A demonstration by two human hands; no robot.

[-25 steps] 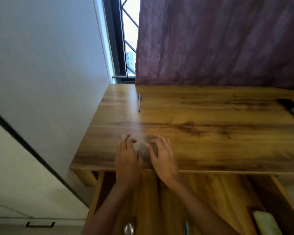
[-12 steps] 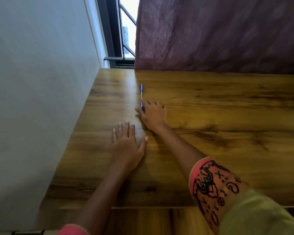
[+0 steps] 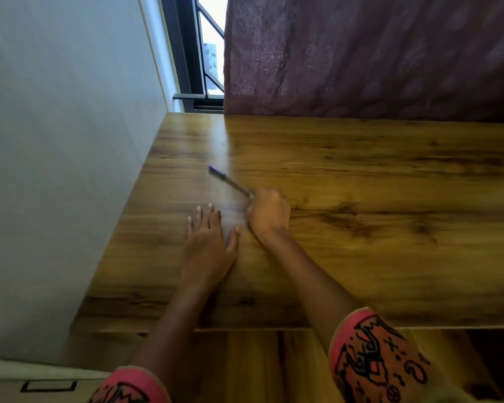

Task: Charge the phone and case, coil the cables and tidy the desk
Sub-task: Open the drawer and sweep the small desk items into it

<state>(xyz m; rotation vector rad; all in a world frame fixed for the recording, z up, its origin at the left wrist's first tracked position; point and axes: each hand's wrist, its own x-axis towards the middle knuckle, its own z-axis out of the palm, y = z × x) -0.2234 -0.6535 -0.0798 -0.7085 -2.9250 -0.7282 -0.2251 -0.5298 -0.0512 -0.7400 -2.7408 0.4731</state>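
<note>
A pen (image 3: 229,180) with a blue cap lies slanted on the wooden desk (image 3: 361,228), its capped end pointing to the far left. My right hand (image 3: 269,212) is closed around the pen's near end, at the desk's middle left. My left hand (image 3: 208,242) rests flat on the desk just left of it, palm down with its fingers spread. No phone, case or cable is in view.
A pale wall (image 3: 56,170) runs along the desk's left edge. A dark purple curtain (image 3: 376,53) hangs behind the desk, with a barred window (image 3: 201,53) at its left. An open wooden compartment (image 3: 259,367) lies below the desk's front edge.
My right hand reached forward from the front edge to the pen and closed on its near end, turning it to a slant. My left hand moved forward and laid flat.
</note>
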